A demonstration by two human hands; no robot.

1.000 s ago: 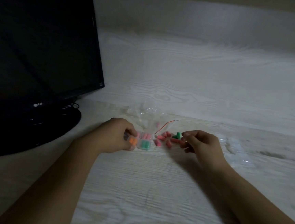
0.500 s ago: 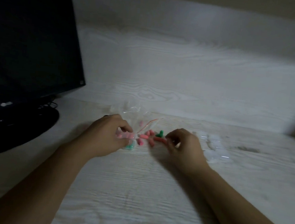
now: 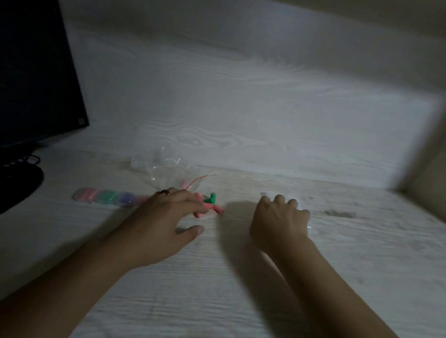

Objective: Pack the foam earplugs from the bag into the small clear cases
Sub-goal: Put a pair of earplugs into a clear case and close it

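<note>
Loose earplugs (image 3: 209, 206) lie at 1 o'clock of open left hand (image 3: 167, 222), touching its fingertips, at 9 o'clock of curled right hand (image 3: 279, 223), grip unclear.

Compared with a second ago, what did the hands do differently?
The left hand let go of the filled case and now reaches, fingers spread, to the loose earplugs; filled cases lie in a row to its left. The right hand left the earplugs and moved right to the clear cases there. The bag stayed put.
</note>
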